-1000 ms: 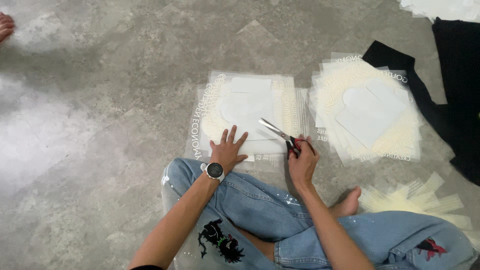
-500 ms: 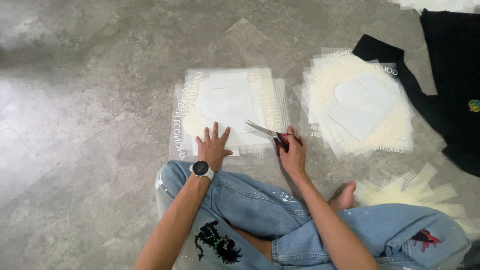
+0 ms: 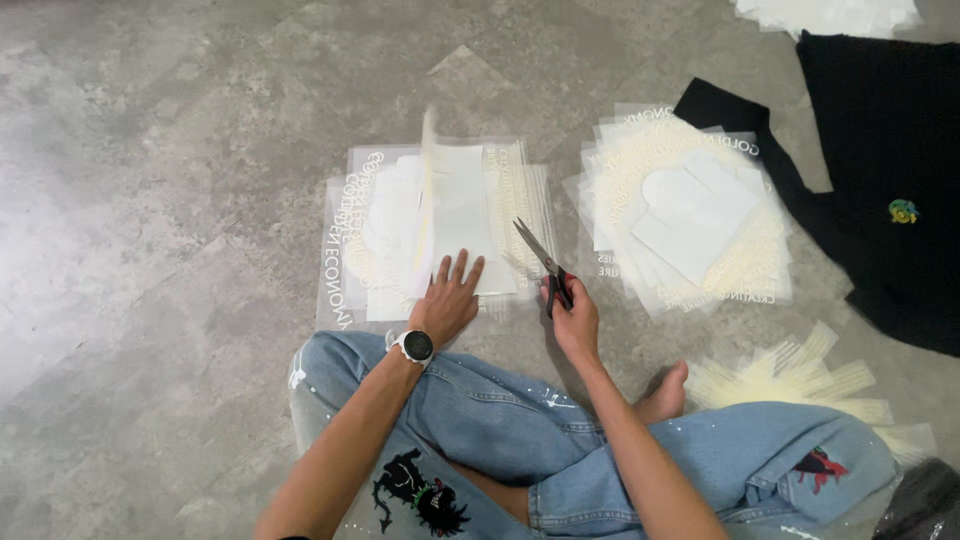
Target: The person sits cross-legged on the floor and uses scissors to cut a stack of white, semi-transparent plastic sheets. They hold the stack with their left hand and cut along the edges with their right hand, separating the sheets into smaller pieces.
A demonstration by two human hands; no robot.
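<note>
I sit cross-legged on a grey floor. My left hand [image 3: 449, 297], with a watch on its wrist, is lifting a translucent printed sheet [image 3: 432, 195] up on edge from a stack of clear sheets [image 3: 352, 240] in front of me. A white cut-out piece [image 3: 470, 215] lies on that stack. My right hand [image 3: 572, 315] grips red-handled scissors [image 3: 540, 260], blades pointing away to the upper left, just right of the stack.
A second pile of round cream printed sheets [image 3: 690, 215] lies to the right, topped by white cut-outs. Black garments [image 3: 880, 170] lie at the far right. Cream offcut strips [image 3: 800, 375] are fanned by my right knee. White sheets [image 3: 830, 12] sit at the top edge.
My left hand was flat on the stack; now it has raised the top sheet up on edge. The scissors shifted a little right, off the stack.
</note>
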